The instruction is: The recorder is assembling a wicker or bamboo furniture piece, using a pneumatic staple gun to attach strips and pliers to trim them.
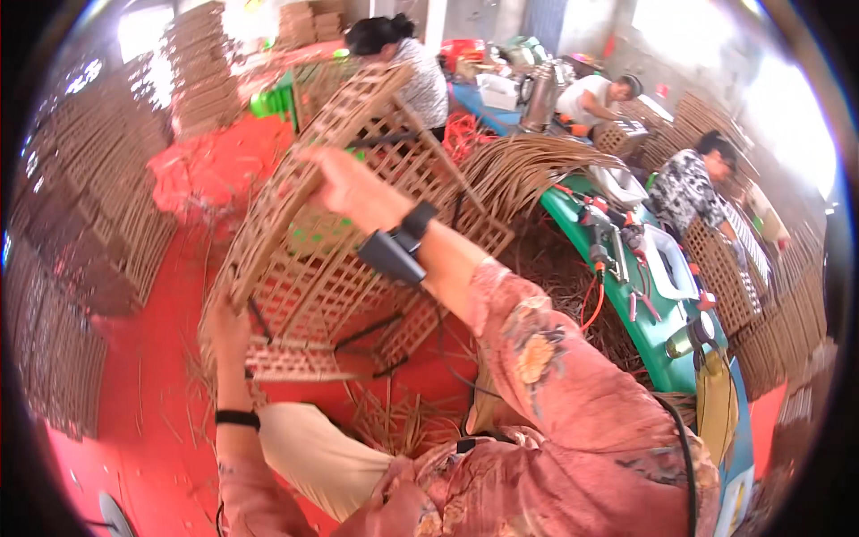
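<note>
A large open lattice basket (309, 309) of woven brown strips hangs tilted in front of me, its frame bars dark in places. My right hand (347, 186), reaching across with the arm extended, is closed over the upper part of its near rim. Lower down, at the left end of the same rim, my left hand (229, 329) grips the edge; its fingers are partly hidden behind the weave. Both wrists wear dark bands, and a black device sits on the right one.
Tall stacks of woven panels (94, 188) line the left. A green bench (601, 240) on the right carries power tools (608, 224), pliers (642, 306) and a white tray (669, 261). Long brown strips (528, 170) lie behind the basket. Several people work farther back. Offcuts litter the red floor (152, 358).
</note>
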### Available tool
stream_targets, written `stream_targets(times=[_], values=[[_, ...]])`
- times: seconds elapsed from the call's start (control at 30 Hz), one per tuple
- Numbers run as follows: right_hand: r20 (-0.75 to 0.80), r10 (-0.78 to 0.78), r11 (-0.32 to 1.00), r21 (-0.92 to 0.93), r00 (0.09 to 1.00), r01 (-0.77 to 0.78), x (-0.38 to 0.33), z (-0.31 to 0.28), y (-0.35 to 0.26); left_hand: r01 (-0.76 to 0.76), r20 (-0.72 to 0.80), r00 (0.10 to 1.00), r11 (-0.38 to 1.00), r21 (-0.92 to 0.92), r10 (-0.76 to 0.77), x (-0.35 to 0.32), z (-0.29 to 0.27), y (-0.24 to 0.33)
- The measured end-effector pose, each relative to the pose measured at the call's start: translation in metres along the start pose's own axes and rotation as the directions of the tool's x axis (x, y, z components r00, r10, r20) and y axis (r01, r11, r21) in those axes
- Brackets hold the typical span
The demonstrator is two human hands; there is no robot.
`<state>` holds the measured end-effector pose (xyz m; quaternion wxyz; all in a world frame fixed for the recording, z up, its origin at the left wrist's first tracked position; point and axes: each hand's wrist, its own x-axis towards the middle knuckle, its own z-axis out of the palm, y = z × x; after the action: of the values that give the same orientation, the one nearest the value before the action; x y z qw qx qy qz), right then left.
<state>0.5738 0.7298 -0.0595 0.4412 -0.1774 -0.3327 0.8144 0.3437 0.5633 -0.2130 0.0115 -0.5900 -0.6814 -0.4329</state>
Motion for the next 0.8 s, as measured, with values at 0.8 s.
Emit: stream_targets(times=[0.8], values=[[-0.389, -0.116, 0.991, -0.110, 0.914, 0.080, -0.094, -0.201, -0.006, -0.367, 0.326, 0.922, 0.741, 0.563, 0.210, -0.025, 0.041, 0.148]])
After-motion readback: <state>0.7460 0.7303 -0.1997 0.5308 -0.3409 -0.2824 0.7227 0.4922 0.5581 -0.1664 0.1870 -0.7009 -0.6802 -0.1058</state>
